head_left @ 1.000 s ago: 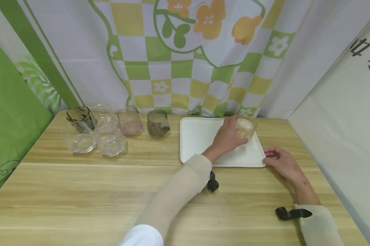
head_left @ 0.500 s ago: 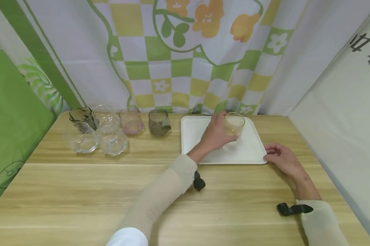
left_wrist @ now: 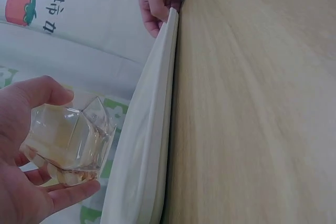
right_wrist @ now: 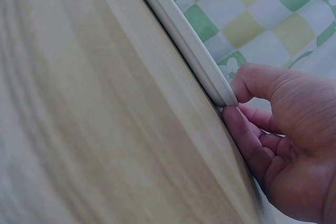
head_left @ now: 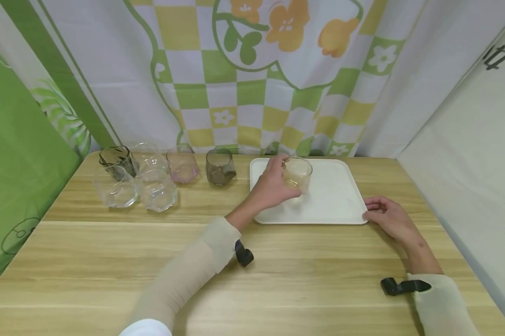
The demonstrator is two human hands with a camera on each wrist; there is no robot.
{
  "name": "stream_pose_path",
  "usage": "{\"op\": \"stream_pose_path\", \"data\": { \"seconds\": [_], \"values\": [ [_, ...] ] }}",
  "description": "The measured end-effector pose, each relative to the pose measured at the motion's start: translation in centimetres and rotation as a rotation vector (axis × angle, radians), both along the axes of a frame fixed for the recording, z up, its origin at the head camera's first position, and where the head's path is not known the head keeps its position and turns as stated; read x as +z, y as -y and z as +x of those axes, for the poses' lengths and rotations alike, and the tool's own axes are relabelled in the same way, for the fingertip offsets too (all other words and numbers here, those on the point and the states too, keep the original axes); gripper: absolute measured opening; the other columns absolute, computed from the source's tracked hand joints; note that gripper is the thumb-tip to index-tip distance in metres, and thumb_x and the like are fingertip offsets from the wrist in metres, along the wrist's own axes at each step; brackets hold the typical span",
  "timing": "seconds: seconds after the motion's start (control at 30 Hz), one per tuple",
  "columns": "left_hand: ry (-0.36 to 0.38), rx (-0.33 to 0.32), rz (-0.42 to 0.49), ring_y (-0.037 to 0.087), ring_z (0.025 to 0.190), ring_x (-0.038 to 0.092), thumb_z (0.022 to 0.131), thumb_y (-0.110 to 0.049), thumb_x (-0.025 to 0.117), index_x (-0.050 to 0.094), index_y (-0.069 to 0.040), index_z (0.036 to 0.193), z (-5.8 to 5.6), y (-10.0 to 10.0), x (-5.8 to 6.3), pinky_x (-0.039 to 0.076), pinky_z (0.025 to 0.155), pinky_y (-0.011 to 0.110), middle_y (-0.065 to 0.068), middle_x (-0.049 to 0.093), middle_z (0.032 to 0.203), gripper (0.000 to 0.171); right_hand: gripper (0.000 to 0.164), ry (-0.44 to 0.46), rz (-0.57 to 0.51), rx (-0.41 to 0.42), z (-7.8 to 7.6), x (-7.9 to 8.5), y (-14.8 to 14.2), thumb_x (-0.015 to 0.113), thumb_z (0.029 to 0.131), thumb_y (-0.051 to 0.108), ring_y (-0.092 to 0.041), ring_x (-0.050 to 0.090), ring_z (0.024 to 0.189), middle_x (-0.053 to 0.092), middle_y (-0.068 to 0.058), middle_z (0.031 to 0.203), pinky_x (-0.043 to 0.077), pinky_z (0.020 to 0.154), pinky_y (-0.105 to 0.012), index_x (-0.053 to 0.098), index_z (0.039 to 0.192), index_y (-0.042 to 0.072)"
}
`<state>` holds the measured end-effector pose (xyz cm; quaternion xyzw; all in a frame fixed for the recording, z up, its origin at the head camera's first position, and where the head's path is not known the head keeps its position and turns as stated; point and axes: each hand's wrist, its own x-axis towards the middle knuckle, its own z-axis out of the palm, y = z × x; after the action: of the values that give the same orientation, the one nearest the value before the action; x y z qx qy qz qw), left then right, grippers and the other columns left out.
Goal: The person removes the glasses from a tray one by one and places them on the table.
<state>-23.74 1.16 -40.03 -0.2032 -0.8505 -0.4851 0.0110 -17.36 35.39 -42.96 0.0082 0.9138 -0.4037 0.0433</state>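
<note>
My left hand [head_left: 273, 185] grips a pale amber drinking glass [head_left: 301, 173] from its left side, fingers and thumb curled round it. In the left wrist view the faceted glass [left_wrist: 79, 140] appears raised off the white tray [left_wrist: 144, 150]. From the head it shows over the left half of that tray [head_left: 332, 205]. My right hand [head_left: 392, 221] pinches the tray's front right corner; in the right wrist view thumb and forefinger meet at the tray's rim [right_wrist: 194, 40].
Left of the tray stand a smoky brown glass [head_left: 219, 168], a pinkish glass [head_left: 183, 165], a dark grey glass [head_left: 119, 161] and several clear glasses [head_left: 157, 191]. A patterned curtain [head_left: 252, 93] hangs behind the wooden table [head_left: 298, 280]. A white wall panel [head_left: 466, 154] borders the right.
My left hand has carried the amber glass leftward over the tray, from its right side to its left half. The right hand has stayed at the tray corner.
</note>
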Motion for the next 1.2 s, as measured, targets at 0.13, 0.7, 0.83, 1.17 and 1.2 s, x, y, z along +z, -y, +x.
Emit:
{"op": "stream_pose_path", "data": {
  "seconds": [0.13, 0.7, 0.83, 1.17, 1.2],
  "values": [
    [0.017, 0.006, -0.001, 0.025, 0.118, 0.056, 0.074, -0.025, 0.086, 0.036, -0.009, 0.152, 0.8, 1.4, 0.4, 0.052, 0.086, 0.039, 0.011, 0.047, 0.140, 0.095, 0.048, 0.004, 0.002, -0.003, 0.0, -0.1, 0.0, 0.071, 0.095, 0.019, -0.009, 0.057, 0.092, 0.061, -0.022, 0.120, 0.044, 0.078, -0.017, 0.056, 0.132, -0.008],
    [-0.003, 0.034, -0.045, 0.030, 0.125, 0.050, 0.073, -0.022, 0.085, 0.038, -0.028, 0.157, 2.8, 7.6, 0.9, 0.053, 0.083, 0.047, 0.009, 0.045, 0.138, 0.096, 0.048, 0.011, 0.020, -0.007, -0.2, -0.4, -0.1, 0.071, 0.096, 0.020, -0.010, 0.057, 0.093, 0.062, -0.020, 0.120, 0.043, 0.078, -0.019, 0.056, 0.133, -0.006],
    [-0.050, 0.032, -0.074, 0.032, 0.131, 0.049, 0.076, -0.023, 0.088, 0.036, -0.023, 0.157, 3.1, 9.2, 0.9, 0.052, 0.091, 0.051, 0.013, 0.040, 0.148, 0.096, 0.047, 0.007, 0.014, -0.006, -0.2, -0.3, -0.2, 0.071, 0.096, 0.020, -0.010, 0.057, 0.092, 0.061, -0.020, 0.120, 0.043, 0.078, -0.018, 0.056, 0.132, -0.006],
    [-0.044, 0.053, -0.143, 0.036, 0.126, 0.053, 0.077, -0.023, 0.086, 0.030, -0.020, 0.157, 4.6, 13.1, 1.2, 0.056, 0.079, 0.048, 0.018, 0.036, 0.153, 0.098, 0.048, 0.015, 0.015, 0.000, -0.2, -0.3, -0.4, 0.070, 0.097, 0.021, -0.011, 0.056, 0.094, 0.061, -0.020, 0.121, 0.043, 0.078, -0.019, 0.056, 0.134, -0.005],
    [-0.045, 0.057, -0.157, 0.036, 0.125, 0.054, 0.076, -0.023, 0.086, 0.030, -0.020, 0.157, 4.7, 13.5, 1.3, 0.055, 0.077, 0.047, 0.019, 0.037, 0.153, 0.098, 0.048, 0.014, 0.012, 0.000, -0.2, -0.2, -0.4, 0.070, 0.097, 0.021, -0.011, 0.056, 0.094, 0.061, -0.020, 0.121, 0.043, 0.078, -0.019, 0.055, 0.134, -0.005]
  ]
}}
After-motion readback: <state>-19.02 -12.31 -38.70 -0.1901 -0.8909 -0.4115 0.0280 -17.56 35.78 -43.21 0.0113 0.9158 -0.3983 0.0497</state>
